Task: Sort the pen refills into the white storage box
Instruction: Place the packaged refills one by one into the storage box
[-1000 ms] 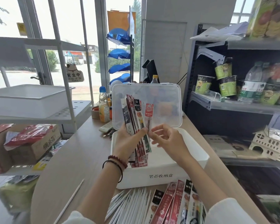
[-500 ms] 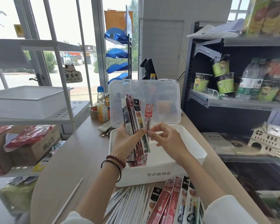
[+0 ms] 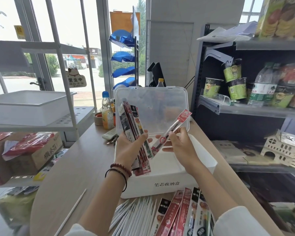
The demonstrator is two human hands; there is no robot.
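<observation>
Open white storage box (image 3: pixel 141 187), lid (image 3: pixel 162 101) upright behind

Single wide-angle view from a camera worn on the person's head, looking forward and down along both forearms. It sits close above the wooden worktop (image 3: pixel 71 167), so the left hand (image 3: pixel 128 149) and right hand (image 3: pixel 182 149) fill the centre, above the white storage box (image 3: pixel 160 189). The camera faces a glazed shopfront (image 3: pixel 71 31) straight ahead. A white rack (image 3: pixel 32 125) lies at the left edge and dark shelving (image 3: pixel 245 113) at the right. Uprights lean outward near the borders.
</observation>
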